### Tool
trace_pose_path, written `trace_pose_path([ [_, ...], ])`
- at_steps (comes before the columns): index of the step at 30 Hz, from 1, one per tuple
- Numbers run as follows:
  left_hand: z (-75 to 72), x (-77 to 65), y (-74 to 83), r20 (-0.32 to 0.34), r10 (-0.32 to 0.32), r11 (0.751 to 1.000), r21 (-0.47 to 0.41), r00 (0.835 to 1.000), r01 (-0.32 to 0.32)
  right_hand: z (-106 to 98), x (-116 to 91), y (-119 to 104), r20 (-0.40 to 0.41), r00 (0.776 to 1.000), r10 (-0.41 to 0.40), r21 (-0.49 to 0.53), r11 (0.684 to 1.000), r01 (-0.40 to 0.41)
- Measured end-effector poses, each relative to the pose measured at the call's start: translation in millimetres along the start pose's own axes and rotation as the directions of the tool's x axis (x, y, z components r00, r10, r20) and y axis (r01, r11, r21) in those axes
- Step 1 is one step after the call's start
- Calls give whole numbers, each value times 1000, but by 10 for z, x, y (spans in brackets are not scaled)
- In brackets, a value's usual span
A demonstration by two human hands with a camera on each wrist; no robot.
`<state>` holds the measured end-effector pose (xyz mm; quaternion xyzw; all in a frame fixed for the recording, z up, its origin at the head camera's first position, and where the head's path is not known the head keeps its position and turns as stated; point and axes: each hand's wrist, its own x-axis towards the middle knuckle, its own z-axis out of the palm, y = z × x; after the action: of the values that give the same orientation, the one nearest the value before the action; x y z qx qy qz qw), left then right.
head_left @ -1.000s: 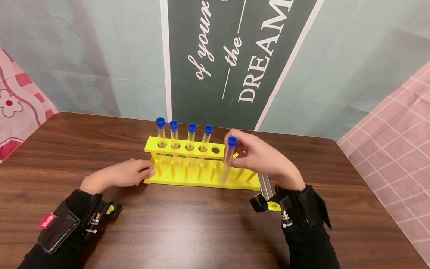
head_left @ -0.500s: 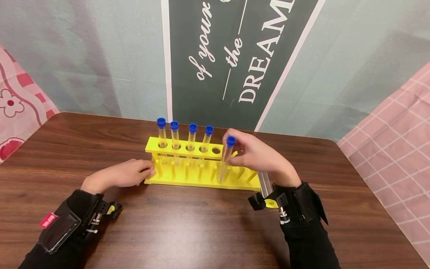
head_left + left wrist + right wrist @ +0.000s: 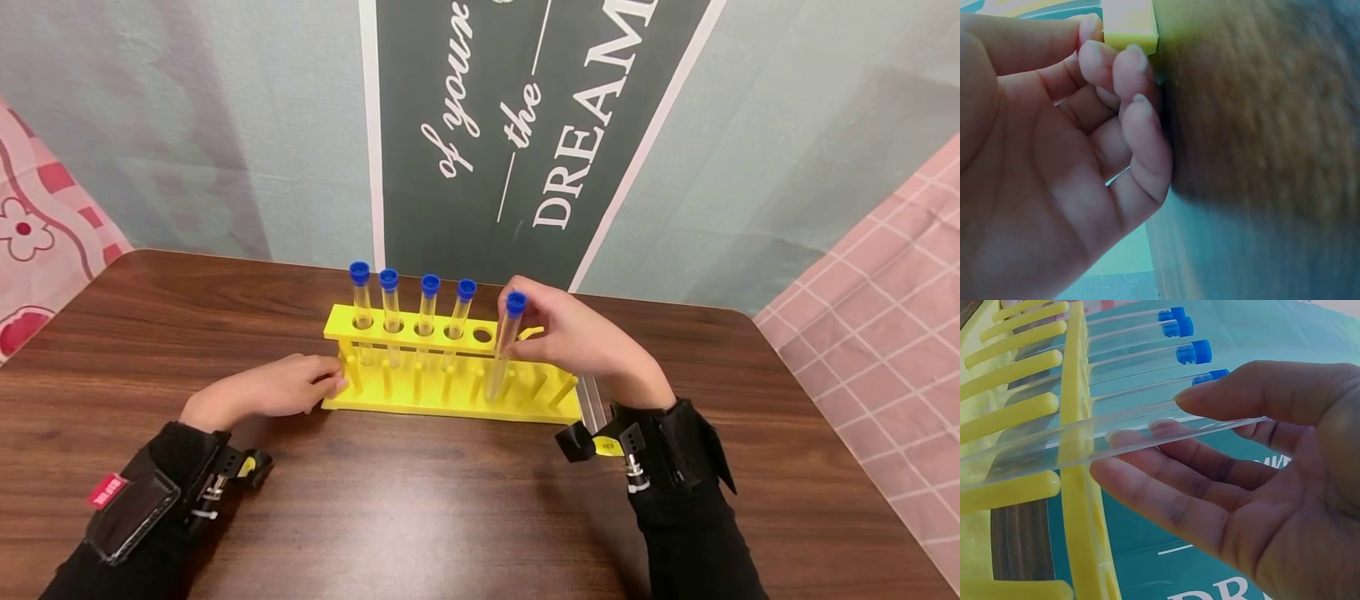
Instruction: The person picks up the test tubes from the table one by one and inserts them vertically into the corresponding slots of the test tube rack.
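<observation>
I hold a blue-capped tube [image 3: 501, 354] in my right hand [image 3: 573, 329] at the near side of the yellow rack [image 3: 450, 408].
My right fingers pinch it from the thumb side and the other, its blue cap [image 3: 516, 302] up and its body tilted, the lower part in front of the pegs; whether its foot touches the rack's base I cannot tell. My left hand [image 3: 281, 387] grips the rack's left end, fingers curled in against it. Four more capped tubes [image 3: 426, 312] stand in holes on the left, and an open hole [image 3: 483, 335] lies between them and mine. The rack sits on the brown bench [image 3: 450, 500], a lettered dark panel [image 3: 480, 200] hanging beyond the far edge.
</observation>
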<state>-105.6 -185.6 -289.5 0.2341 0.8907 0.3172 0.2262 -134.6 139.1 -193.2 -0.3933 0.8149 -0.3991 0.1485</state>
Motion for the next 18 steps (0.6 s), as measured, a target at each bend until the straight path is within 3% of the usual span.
trace_pose_path([
  [18, -4, 2, -1, 4, -7, 1000, 6, 1000, 7, -232, 88, -172, 60, 997, 42, 58, 997, -45],
])
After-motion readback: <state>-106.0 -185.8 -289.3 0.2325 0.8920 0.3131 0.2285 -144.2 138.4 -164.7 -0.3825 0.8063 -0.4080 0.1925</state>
